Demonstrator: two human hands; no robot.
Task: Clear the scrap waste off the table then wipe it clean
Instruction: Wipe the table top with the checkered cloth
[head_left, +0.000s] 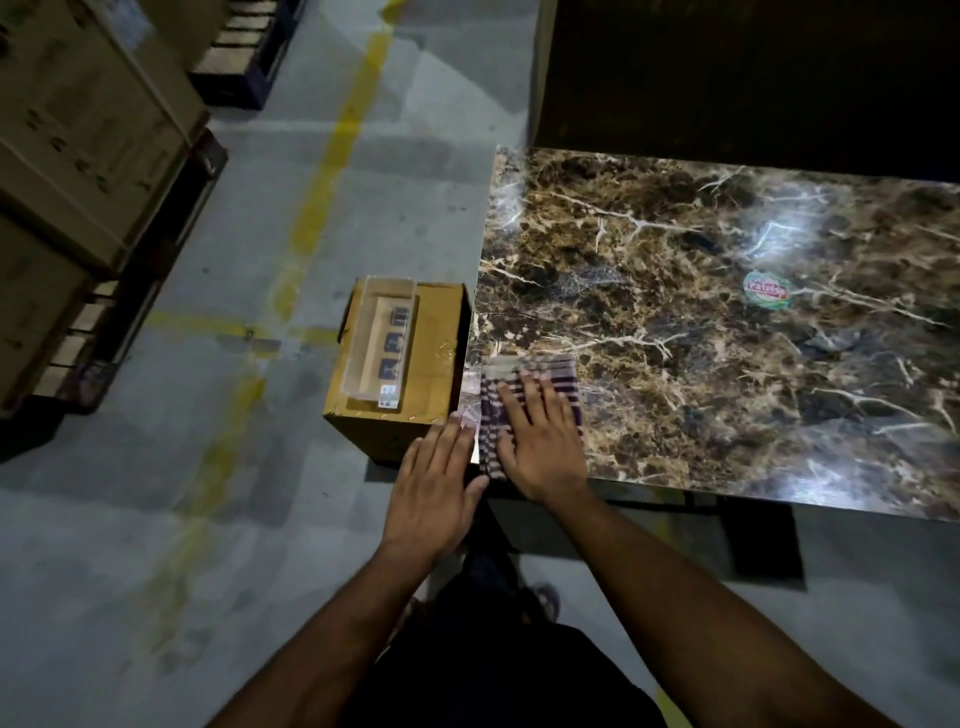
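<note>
Cloth (535, 382) at table (727, 312) corner edge

Dim scene, white glare on the glossy marble table (727, 364), motion-blurred cloth (524, 379), black corners, wide-angle bending at edges

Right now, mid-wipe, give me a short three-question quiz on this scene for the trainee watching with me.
1. True or false: the right hand lies flat on the striped cloth at the table's near left corner.
2. Where is the cardboard box? A) on the table B) on the floor beside the table's left edge C) under the left hand
3. Fill in: a round ____ sits on the marble-patterned top, well away from the cloth.

Key: 1 true. 2 B; a clear plastic package lies on the box. 3 sticker.
</note>
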